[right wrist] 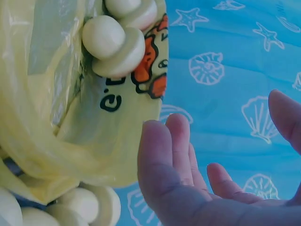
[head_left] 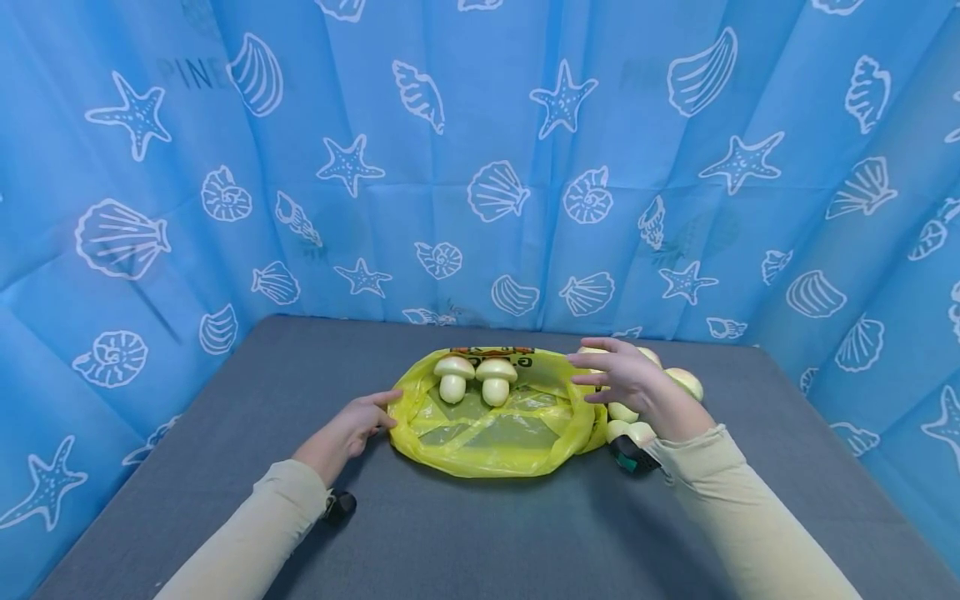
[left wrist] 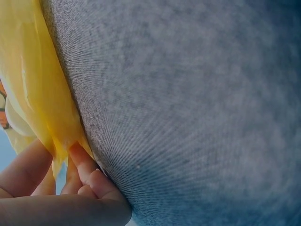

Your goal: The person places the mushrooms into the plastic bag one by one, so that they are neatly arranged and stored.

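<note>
A yellow plastic bag [head_left: 480,461] lies spread wide on the grey table, with black and orange print on its far side. Inside, toward the back, two pale toy mushrooms, a left one [head_left: 453,385] and a right one [head_left: 496,388], lie side by side. At the bag's left edge my left hand [head_left: 354,427] pinches the plastic [left wrist: 44,94] between thumb and fingers. My right hand [head_left: 628,382] hovers over the bag's right edge, fingers apart and holding nothing. Beside the bag on the right are several more pale mushrooms [head_left: 684,383], partly hidden behind that hand and wrist.
The grey tabletop [head_left: 465,542] reaches back to a blue curtain [head_left: 480,117] printed with white shells and starfish. The curtain also stands along both sides. Each wrist wears a black device, such as the one on the right [head_left: 632,455].
</note>
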A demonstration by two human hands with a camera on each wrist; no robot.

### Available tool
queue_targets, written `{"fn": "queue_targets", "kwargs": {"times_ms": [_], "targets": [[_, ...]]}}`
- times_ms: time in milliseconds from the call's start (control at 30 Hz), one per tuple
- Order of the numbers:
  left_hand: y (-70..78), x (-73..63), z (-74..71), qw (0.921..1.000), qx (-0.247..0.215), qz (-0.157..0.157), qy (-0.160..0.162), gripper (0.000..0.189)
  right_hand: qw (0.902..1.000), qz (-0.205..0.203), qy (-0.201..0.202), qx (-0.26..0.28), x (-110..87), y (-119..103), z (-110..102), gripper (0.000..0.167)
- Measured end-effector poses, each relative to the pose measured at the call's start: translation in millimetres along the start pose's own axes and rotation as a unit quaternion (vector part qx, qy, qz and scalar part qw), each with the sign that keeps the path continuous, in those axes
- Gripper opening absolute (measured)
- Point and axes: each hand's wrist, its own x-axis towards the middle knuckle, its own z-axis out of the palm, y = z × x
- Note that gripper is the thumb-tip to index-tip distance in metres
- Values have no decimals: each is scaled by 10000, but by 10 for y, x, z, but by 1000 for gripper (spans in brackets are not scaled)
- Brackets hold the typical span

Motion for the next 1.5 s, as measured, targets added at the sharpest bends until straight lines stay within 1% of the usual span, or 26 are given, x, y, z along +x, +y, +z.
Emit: {"fn": "queue_targets", "kwargs": {"times_ms": [267, 400, 700, 800, 933, 1067, 1200, 1367, 1500], "targets": [[-7, 22, 0, 9999, 10, -89, 96, 61, 9997, -202, 87, -107, -137, -5, -122, 77], [-12, 38, 2, 9998, -23, -115, 129, 61, 9995, -267, 148, -78, -185, 14, -197, 78], [-16, 31, -4, 9998, -49, -154, 108, 60, 9992, -258, 302, -71, -234, 87, -370, 81], [-20, 27, -4, 9999, -49, -132, 101, 60, 9987, -225, 447, -133, -248, 114, -422, 82], [-20, 26, -2, 9999, -45, -101, 106, 60, 9969, -173, 737, -204, -273, 148, -486, 83], [-21, 23, 0, 9999, -29, -108, 102, 60, 9946, -145, 1023, -49, -303, 177, -551, 85], [-15, 20, 5, 9999, -6, -117, 87, 60, 9924, -171, 1205, 204, -322, 210, -620, 86], [-23, 42, 8, 9998, 0, -116, 149, 60, 9903, -174, 1278, 507, -325, 266, -717, 88], [-25, 51, 6, 9998, -5, -98, 163, 59, 9900, -126, 1312, 512, -333, 324, -795, 90]]}}
